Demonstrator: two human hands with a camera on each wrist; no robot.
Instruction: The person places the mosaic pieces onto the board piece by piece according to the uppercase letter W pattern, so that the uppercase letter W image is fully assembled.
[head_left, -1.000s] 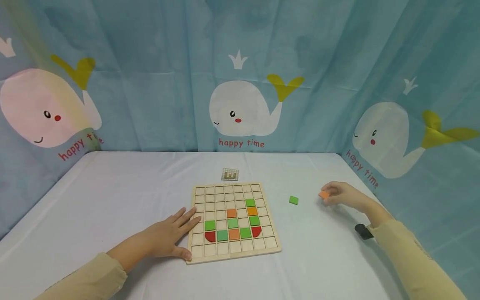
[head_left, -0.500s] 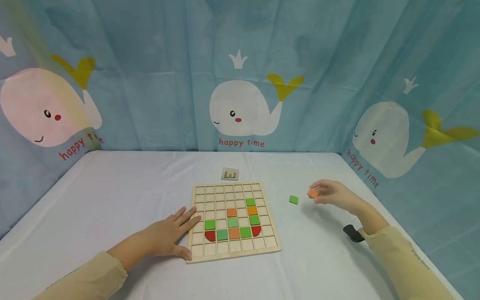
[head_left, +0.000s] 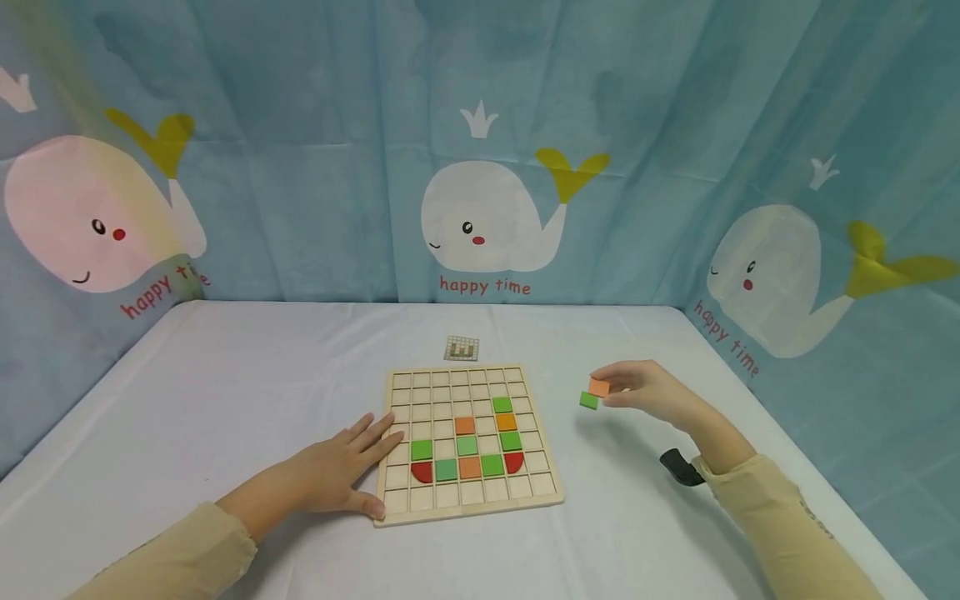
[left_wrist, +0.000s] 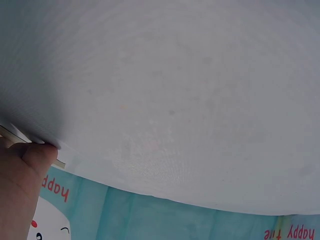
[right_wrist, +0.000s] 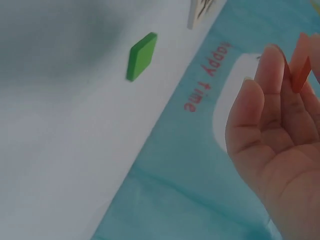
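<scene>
Pinched between the thumb and fingers of my right hand [head_left: 651, 392] is an orange square tile [head_left: 598, 387], raised above the table; the right wrist view shows the tile [right_wrist: 301, 75] edge-on. Just below it in the head view lies a loose green square tile [head_left: 588, 401] on the cloth. My left hand [head_left: 330, 471] rests with spread fingers on the left edge of a wooden grid board [head_left: 420, 502]. Several green and orange squares sit in its cells, along with two red quarter-round tiles, one of them the left red tile [head_left: 422, 472]. In the left wrist view, part of the left hand [left_wrist: 25, 175] touches the board's edge.
A small card with a printed grid pattern [head_left: 461, 348] lies behind the board. A black object [head_left: 681, 467] is at the right wrist. White cloth [head_left: 247, 375] covers the table, and a blue whale-print curtain [head_left: 315, 225] stands around its back and sides.
My right hand has moved left with the orange tile, from the right side of the table to above the loose green tile. The left hand has stayed on the board.
</scene>
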